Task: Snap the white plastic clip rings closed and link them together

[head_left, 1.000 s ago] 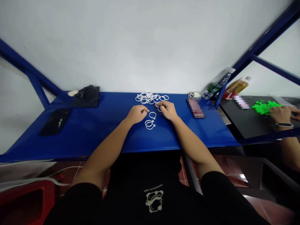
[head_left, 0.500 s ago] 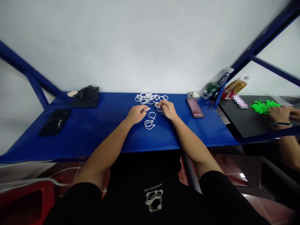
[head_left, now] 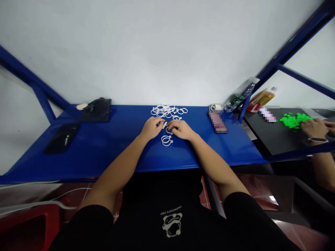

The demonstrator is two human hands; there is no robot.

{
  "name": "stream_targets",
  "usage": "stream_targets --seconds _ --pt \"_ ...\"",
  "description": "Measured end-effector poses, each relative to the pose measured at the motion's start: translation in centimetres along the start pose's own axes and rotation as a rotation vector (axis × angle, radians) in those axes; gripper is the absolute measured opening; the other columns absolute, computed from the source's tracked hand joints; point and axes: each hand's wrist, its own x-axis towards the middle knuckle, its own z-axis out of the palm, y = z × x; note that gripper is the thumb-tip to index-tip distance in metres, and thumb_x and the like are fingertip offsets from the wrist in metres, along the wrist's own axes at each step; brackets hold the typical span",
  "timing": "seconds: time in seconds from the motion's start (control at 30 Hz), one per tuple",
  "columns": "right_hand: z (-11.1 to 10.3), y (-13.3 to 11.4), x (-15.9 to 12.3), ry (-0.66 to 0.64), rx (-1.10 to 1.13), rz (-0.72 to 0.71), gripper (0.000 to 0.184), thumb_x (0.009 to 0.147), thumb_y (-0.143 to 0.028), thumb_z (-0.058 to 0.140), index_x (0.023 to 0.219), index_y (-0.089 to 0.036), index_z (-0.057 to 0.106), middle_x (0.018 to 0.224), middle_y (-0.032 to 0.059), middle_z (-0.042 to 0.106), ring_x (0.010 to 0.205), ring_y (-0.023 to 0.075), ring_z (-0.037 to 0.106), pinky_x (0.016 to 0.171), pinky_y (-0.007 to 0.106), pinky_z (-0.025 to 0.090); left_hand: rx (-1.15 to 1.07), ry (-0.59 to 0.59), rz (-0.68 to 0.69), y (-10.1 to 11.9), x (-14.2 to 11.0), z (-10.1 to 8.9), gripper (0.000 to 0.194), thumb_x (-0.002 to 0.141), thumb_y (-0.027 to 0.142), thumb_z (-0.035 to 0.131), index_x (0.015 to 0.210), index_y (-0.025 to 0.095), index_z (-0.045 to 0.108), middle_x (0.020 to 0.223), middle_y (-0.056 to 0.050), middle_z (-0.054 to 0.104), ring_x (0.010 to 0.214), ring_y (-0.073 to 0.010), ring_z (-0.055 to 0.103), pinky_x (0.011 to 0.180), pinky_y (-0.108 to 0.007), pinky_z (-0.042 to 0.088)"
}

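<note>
My left hand (head_left: 152, 128) is closed in a pinch on a white plastic ring (head_left: 164, 124), seen nearly edge-on. Close beside it, my right hand (head_left: 181, 129) has its fingers bent together near that ring; what they hold, if anything, is hidden. Partly under the right fingertips a loose white ring (head_left: 168, 131) shows on the blue table. Nearer to me lies a pair of overlapping white rings (head_left: 165, 141) with small tabs. Behind the hands is a pile of white rings (head_left: 162, 111), and another ring (head_left: 177, 118) lies just beyond my right hand.
On the left of the blue table (head_left: 117, 153) are a dark phone-like slab (head_left: 62, 138) and a black crumpled item (head_left: 97, 108). To the right lie a blurred-out phone (head_left: 218, 122), a coiled white cable (head_left: 216, 107) and a bottle (head_left: 240, 94). A co-worker's hands (head_left: 315, 128) touch green pieces (head_left: 293, 120).
My right hand has come left and nearer to me, from beside the pile to close by my left hand, and now partly covers a loose ring. My left hand has hardly moved.
</note>
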Motion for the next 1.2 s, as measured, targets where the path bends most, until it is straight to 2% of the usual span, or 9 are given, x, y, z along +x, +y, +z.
stream_targets --seconds 0.1,0.23,0.43,0.53,0.63,0.83,0.97,1.07,1.2 --pt "-0.6 0.9 -0.2 0.116 -0.051 0.112 0.027 0.088 -0.013 0.057 0.1 -0.023 0.08 0.1 0.004 0.082 0.09 0.021 0.075 0.089 0.033 0.057 -0.025 -0.014 0.008 0.0 -0.1 0.1 0.023 0.099 0.021 0.065 0.113 0.022 0.083 0.108 -0.007 0.083 0.1 -0.0252 0.071 0.099 -0.042 0.057" --pt "-1.9 3.3 -0.4 0.256 -0.195 0.312 0.029 0.093 -0.018 0.06 0.113 -0.022 0.08 0.111 0.0071 0.082 0.098 0.0247 0.075 0.092 0.037 0.059 -0.06 -0.098 0.088 0.1 -0.3 0.4 0.02 0.099 0.026 0.069 0.113 0.022 0.083 0.113 -0.008 0.082 0.106 -0.0251 0.071 0.103 -0.044 0.056" --pt "-2.6 5.1 -0.8 0.135 -0.358 0.517 0.058 0.092 -0.013 0.059 0.149 -0.02 0.067 0.146 0.0133 0.069 0.131 0.0297 0.067 0.112 0.042 0.056 -0.083 -0.256 0.166 0.7 -0.4 0.5 0.018 0.1 0.033 0.069 0.091 0.023 0.082 0.093 -0.004 0.081 0.091 -0.022 0.071 0.092 -0.039 0.055" --pt "-2.3 4.8 -0.7 0.033 -0.398 0.494 0.055 0.097 -0.013 0.056 0.15 -0.024 0.067 0.149 0.0102 0.068 0.133 0.0286 0.066 0.111 0.039 0.055 -0.16 -0.266 0.096 0.9 -0.6 0.3 0.019 0.099 0.032 0.067 0.11 0.023 0.081 0.086 -0.002 0.079 0.081 -0.0186 0.072 0.082 -0.034 0.055" --pt "-1.8 4.4 -0.5 0.001 -0.396 0.469 0.039 0.103 -0.021 0.057 0.137 -0.024 0.075 0.135 0.0101 0.075 0.121 0.0267 0.071 0.105 0.037 0.056 -0.245 -0.26 0.046 1.1 -1.0 0.4 0.032 0.098 0.031 0.068 0.128 0.023 0.075 0.08 0.001 0.077 0.071 -0.0153 0.071 0.075 -0.031 0.054" --pt "-0.8 4.1 -0.2 0.095 -0.289 0.377 0.024 0.102 -0.022 0.061 0.117 -0.018 0.079 0.114 0.011 0.08 0.104 0.0248 0.072 0.097 0.036 0.054 -0.22 -0.128 0.075 0.8 -1.0 1.0 0.017 0.096 0.029 0.072 0.108 0.021 0.08 0.077 0.001 0.074 0.063 -0.0127 0.065 0.066 -0.027 0.054" --pt "0.1 3.1 0.1 0.245 -0.153 0.251 0.022 0.101 -0.022 0.061 0.113 -0.019 0.079 0.104 0.0084 0.078 0.094 0.022 0.069 0.091 0.035 0.054 -0.129 0.088 0.173 0.6 -0.7 0.8 0.028 0.095 0.024 0.074 0.122 0.023 0.079 0.11 -0.005 0.078 0.074 -0.0125 0.068 0.078 -0.029 0.06" --pt "1.1 1.6 0.1 0.28 -0.019 0.162 0.021 0.102 -0.028 0.062 0.114 -0.021 0.078 0.098 0.006 0.076 0.084 0.0192 0.067 0.083 0.033 0.055 -0.094 0.13 0.218 0.7 -0.7 0.7 0.035 0.095 0.023 0.074 0.131 0.023 0.077 0.129 -0.009 0.076 0.075 -0.0116 0.068 0.078 -0.029 0.06" --pt "1.9 0.6 0.1 0.27 0.141 0.142 0.026 0.104 -0.036 0.062 0.12 -0.021 0.075 0.097 0.0045 0.078 0.075 0.0167 0.066 0.074 0.03 0.054 -0.059 0.14 0.199 0.7 -0.7 0.6 0.026 0.098 0.027 0.075 0.124 0.023 0.08 0.111 -0.007 0.082 0.075 -0.015 0.072 0.08 -0.031 0.06"
